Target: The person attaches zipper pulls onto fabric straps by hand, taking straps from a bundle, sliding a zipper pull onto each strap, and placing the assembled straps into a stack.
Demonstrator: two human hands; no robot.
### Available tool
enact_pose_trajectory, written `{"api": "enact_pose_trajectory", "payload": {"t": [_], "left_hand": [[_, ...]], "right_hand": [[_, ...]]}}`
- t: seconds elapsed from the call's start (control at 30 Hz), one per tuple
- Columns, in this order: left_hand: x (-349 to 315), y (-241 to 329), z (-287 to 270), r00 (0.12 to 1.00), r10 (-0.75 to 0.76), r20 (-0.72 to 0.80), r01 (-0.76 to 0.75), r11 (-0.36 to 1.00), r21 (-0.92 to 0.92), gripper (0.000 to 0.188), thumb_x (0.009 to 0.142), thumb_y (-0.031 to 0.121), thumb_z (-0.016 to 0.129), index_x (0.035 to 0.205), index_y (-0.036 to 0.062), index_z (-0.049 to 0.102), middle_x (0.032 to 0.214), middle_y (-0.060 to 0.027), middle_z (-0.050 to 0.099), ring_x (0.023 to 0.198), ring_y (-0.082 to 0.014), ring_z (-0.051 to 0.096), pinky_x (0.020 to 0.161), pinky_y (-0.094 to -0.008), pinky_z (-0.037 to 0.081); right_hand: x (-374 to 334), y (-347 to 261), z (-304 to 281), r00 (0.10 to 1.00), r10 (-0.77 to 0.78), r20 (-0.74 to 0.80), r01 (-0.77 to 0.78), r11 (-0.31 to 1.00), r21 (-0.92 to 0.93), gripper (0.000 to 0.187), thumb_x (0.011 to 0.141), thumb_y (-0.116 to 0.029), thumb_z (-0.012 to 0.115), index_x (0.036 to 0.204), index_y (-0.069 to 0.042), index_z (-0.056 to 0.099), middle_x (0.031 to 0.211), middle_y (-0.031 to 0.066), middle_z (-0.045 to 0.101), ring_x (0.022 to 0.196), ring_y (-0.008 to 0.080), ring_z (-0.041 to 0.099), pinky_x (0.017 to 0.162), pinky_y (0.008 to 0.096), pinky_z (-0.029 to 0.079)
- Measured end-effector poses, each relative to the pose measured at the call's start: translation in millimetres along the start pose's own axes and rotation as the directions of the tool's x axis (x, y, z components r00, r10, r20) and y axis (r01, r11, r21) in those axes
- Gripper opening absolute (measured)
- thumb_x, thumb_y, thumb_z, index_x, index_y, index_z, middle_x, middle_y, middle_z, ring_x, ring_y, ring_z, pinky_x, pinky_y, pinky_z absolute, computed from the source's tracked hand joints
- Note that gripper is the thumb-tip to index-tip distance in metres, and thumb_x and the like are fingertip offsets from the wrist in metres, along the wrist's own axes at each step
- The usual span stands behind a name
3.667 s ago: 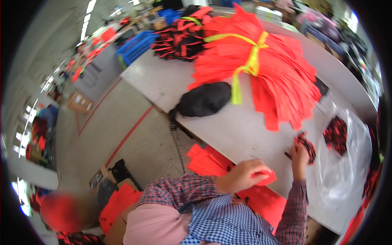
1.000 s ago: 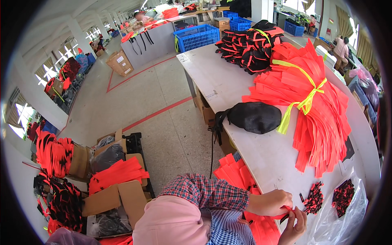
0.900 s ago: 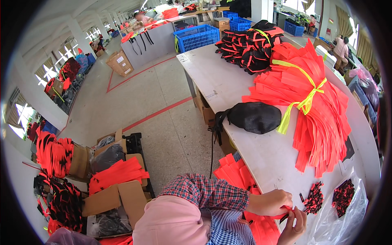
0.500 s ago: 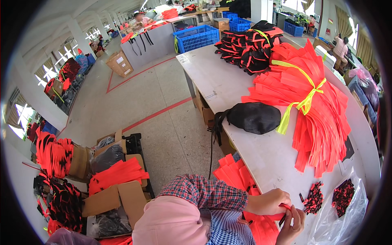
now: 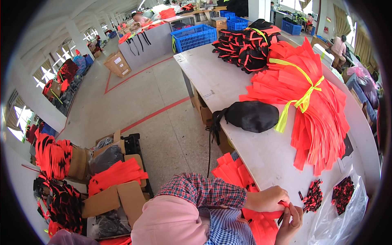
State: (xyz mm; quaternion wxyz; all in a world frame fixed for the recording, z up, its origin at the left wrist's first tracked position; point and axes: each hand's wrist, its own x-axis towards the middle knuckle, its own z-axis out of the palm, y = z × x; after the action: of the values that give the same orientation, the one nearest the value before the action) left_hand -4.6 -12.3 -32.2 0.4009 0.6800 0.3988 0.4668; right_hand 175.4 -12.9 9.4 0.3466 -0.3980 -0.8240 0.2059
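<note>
Near the front edge of the table, my left hand [image 5: 266,200] is closed, its fingertips pinching the end of a red fabric strap [image 5: 283,203]. My right hand [image 5: 290,222] meets it there, thumb and fingers closed on the same strap end. A small dark piece [image 5: 280,219] shows beside my right fingers; its kind cannot be made out. More red straps [image 5: 263,229] hang below my hands at the table edge. To the right lies a pile of small black-and-red pieces [image 5: 313,197], with a second such pile [image 5: 343,195] on a clear plastic bag [image 5: 326,230].
A large bundle of red straps [image 5: 322,118] tied with yellow ribbon covers the table's right side. Next to it sit a black mesh pouch [image 5: 252,116] and a black-and-red bundle [image 5: 245,47]. Opened cartons [image 5: 132,200] with red straps stand at left. A blue crate [image 5: 196,38] is farther back.
The whole view has shifted slightly. Both hands stay together at the strap end, with only a slight movement of the fingers.
</note>
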Motion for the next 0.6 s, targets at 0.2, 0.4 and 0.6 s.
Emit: {"api": "enact_pose_trajectory", "payload": {"t": [0.2, 0.4, 0.6], "left_hand": [[-0.9, -10.1, 2.9, 0.999, 0.045, -0.016, -0.047, 0.994, -0.101, 0.016, 0.081, 0.007, 0.068, 0.091, -0.0059, 0.068, 0.086, -0.0215, 0.067, 0.083, -0.0340, 0.065, 0.074, -0.0391, 0.051], [-2.3, 0.1, 5.3, 1.000, 0.026, 0.004, -0.026, 1.000, 0.003, 0.016, 0.085, 0.007, 0.068, 0.098, -0.0028, 0.068, 0.090, -0.0166, 0.067, 0.086, -0.0325, 0.064, 0.077, -0.0395, 0.051], [-2.3, 3.0, 6.7, 0.998, 0.031, -0.046, -0.034, 0.998, -0.061, 0.016, 0.087, 0.006, 0.068, 0.101, -0.0026, 0.068, 0.093, -0.0161, 0.067, 0.087, -0.0307, 0.065, 0.076, -0.0371, 0.051]], "right_hand": [[-4.6, 9.8, 1.8, 0.998, 0.063, -0.004, -0.062, 0.996, 0.061, 0.020, 0.095, -0.009, 0.065, 0.109, 0.003, 0.070, 0.091, 0.0142, 0.066, 0.071, 0.0230, 0.061, 0.062, 0.0338, 0.050], [-15.6, 20.2, 9.0, 0.997, 0.053, -0.057, -0.052, 0.998, 0.030, 0.021, 0.096, -0.011, 0.064, 0.111, 0.003, 0.070, 0.094, 0.0137, 0.065, 0.066, 0.0196, 0.058, 0.057, 0.0319, 0.048], [-13.1, 16.2, 13.2, 0.966, 0.235, -0.111, -0.184, 0.920, 0.345, 0.021, 0.098, -0.013, 0.061, 0.110, 0.003, 0.069, 0.088, 0.0080, 0.061, 0.062, 0.0127, 0.051, 0.055, 0.0259, 0.043]]}}
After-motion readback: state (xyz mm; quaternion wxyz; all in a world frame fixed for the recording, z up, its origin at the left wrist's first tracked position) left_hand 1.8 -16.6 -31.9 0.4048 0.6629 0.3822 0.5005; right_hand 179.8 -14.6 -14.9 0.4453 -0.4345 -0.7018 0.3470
